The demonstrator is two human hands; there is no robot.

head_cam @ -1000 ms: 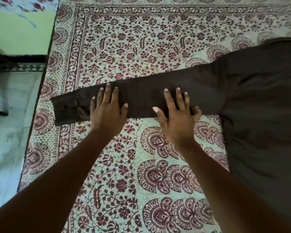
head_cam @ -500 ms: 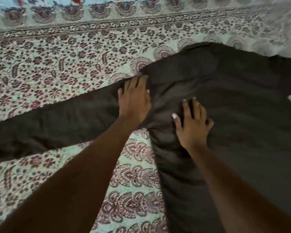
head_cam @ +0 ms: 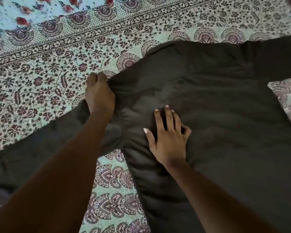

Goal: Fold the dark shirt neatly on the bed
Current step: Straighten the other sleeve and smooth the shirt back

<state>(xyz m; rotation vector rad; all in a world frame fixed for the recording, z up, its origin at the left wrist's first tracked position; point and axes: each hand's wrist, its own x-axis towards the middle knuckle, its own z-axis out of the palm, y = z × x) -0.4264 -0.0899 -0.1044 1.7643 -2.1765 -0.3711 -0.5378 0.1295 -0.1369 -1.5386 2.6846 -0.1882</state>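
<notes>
dark shirt (head_cam: 217, 101) lay spread on patterned bedspread (head_cam: 45, 78), left hand (head_cam: 99, 96) curled, gripping shoulder fabric beside it, right hand (head_cam: 169, 137) flat, fingers spread, pressing shirt body beneath

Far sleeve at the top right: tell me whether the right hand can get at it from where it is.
Probably yes: the right hand rests flat on the dark shirt, and only bare cloth lies between it and the far sleeve.

Bed (head_cam: 60, 84) under floral block-print bedspread (head_cam: 118, 190); dark shirt (head_cam: 225, 115) spread flat directly on it.
</notes>
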